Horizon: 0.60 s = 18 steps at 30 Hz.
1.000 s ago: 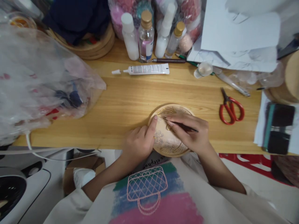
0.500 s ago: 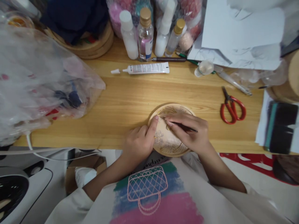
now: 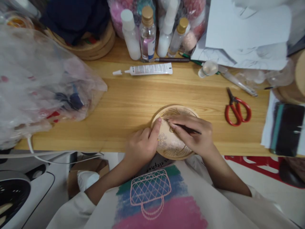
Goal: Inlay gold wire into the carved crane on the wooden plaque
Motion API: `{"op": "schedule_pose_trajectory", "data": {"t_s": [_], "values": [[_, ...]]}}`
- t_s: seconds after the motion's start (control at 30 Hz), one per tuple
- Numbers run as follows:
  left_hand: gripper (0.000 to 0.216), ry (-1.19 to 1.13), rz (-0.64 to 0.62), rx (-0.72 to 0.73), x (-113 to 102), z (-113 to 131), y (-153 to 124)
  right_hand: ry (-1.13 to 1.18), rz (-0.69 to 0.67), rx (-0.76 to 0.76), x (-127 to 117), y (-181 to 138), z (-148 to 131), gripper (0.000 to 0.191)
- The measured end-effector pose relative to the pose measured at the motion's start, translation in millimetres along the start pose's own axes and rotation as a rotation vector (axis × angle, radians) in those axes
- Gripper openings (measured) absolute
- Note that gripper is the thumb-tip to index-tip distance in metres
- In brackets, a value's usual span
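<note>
A round wooden plate [image 3: 170, 140] lies at the table's front edge, its pale face drawn with flowers and leaf lines. Gold-coloured lines show along parts of the drawing. My left hand [image 3: 144, 143] grips the plate's left side, with the index finger stretched over the rim and pressing on the face near the upper left. My right hand [image 3: 194, 132] rests over the plate's right side, closed in a pinch on a slim dark tool [image 3: 192, 130]. The tool's tip points left, close to my left fingertip. Whatever lies right at the tip is too small to make out.
Red-handled scissors [image 3: 237, 108] lie to the right, a phone [image 3: 288, 130] beyond them. A white tube [image 3: 151, 69] with its cap off lies behind the plate. Several bottles [image 3: 147, 38] and paper sheets [image 3: 247, 35] line the back. A plastic bag [image 3: 47, 82] covers the left.
Both hands, the plate and the tool stay practically in place. The whole view has shifted only very slightly.
</note>
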<state>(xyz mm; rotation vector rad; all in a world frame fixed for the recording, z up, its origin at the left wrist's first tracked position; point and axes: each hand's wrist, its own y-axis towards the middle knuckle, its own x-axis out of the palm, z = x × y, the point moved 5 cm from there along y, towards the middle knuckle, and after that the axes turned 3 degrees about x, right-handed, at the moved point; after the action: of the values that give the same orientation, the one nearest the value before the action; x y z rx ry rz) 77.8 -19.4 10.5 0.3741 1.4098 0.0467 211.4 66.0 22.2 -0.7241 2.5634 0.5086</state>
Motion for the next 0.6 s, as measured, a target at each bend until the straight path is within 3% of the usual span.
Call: {"op": "schedule_pose_trajectory", "data": {"t_s": [0.23,0.47,0.6], "values": [[0.042,0.032,-0.001,0.013,0,0,0,0.033,0.02,0.009,-1,0,1,0.021],[0.04,-0.004,0.051,0.002,0,0,-2,0.174,0.303,0.2,-12,-3,10,0.019],[0.04,-0.047,0.015,-0.045,2,-2,-5,0.264,0.315,0.265,-22,-2,12,0.016]]}}
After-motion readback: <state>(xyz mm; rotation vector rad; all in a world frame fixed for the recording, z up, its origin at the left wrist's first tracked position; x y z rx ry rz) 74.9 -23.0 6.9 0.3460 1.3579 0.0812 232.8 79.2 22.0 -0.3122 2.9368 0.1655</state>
